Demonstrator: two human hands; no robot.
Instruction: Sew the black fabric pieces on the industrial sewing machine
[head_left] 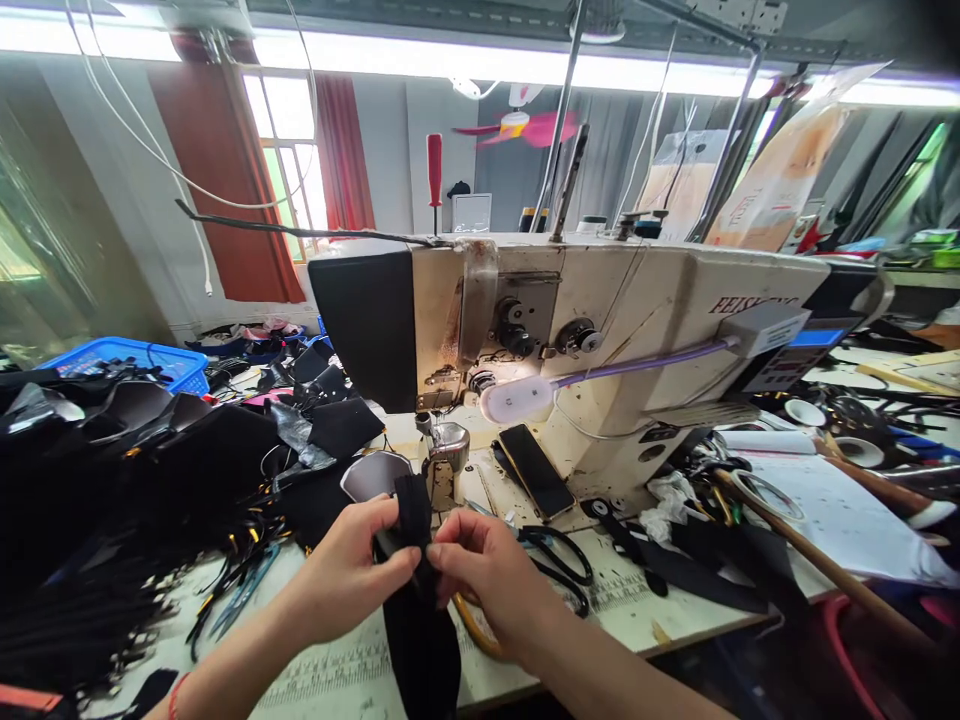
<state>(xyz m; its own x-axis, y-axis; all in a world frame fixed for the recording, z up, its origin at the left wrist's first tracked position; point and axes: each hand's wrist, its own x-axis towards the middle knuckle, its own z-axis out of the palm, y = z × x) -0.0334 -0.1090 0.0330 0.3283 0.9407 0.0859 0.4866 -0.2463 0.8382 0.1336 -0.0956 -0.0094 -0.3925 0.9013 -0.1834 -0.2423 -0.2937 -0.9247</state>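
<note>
A long black fabric strip (417,620) runs from the table's front edge up to the presser foot (442,455) of a cream industrial sewing machine (600,330). My left hand (352,570) pinches the strip from the left, thumb and fingers closed on it. Against its right side my right hand (487,575) grips the same strip, fingertips meeting the left hand's. Both hands sit just in front of the needle area.
A heap of black fabric pieces and zippers (112,470) covers the table's left side, with a blue basket (142,360) behind. Black scissors (559,565) and a phone (536,470) lie right of my hands. A machine lamp (517,398), papers and a wooden stick (817,555) fill the right.
</note>
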